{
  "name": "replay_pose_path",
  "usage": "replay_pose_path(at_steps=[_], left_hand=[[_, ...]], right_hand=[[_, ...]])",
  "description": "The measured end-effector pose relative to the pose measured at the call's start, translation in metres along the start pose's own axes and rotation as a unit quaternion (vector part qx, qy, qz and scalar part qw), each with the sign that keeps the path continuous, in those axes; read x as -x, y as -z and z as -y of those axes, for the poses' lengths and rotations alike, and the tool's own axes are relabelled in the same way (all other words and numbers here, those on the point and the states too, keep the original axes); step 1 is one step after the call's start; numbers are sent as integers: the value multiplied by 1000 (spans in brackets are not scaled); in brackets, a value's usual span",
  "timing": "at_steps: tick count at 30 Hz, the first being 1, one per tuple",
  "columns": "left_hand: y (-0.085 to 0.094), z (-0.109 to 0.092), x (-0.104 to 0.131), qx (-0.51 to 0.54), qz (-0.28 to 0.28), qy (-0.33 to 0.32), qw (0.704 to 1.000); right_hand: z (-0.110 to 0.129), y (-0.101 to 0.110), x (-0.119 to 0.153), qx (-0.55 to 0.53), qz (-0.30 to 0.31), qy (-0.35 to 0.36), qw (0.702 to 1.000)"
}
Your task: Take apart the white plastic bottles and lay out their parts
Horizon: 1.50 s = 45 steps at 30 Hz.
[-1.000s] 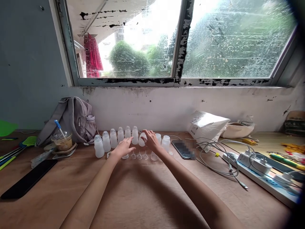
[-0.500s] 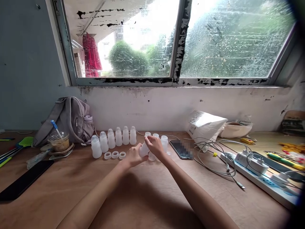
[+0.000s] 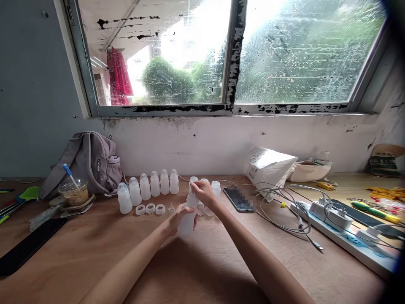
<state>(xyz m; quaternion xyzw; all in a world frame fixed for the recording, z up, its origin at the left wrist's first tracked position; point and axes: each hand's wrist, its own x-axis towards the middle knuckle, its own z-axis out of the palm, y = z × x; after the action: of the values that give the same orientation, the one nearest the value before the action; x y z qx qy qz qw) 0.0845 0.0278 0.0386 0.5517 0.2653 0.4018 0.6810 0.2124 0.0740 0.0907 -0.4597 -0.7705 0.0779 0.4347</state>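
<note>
At six o'clock in the view, the left hand (image 3: 179,217) is gripping a frosted baby bottle (image 3: 186,226), while the right hand (image 3: 203,192), at the bottle's one o'clock, is showing a grip I cannot tell.

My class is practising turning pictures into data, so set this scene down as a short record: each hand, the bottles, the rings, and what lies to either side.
left hand: around a frosted bottle
right hand: fingers at that bottle's top; exact grip unclear
capped bottles: six, upright, in a row left of the hands
white rings: three, in front of that row
uncapped bottles: beyond the right hand, partly hidden
left side: backpack, drink cup
right side: phone, power strip
</note>
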Motion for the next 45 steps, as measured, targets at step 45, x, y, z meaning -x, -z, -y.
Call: replay_pose_path(at_steps=[45], left_hand=[[6,-2,-2,-335,-138,-109,926]], right_hand=[[-2,11,53,0,120,-60,991]])
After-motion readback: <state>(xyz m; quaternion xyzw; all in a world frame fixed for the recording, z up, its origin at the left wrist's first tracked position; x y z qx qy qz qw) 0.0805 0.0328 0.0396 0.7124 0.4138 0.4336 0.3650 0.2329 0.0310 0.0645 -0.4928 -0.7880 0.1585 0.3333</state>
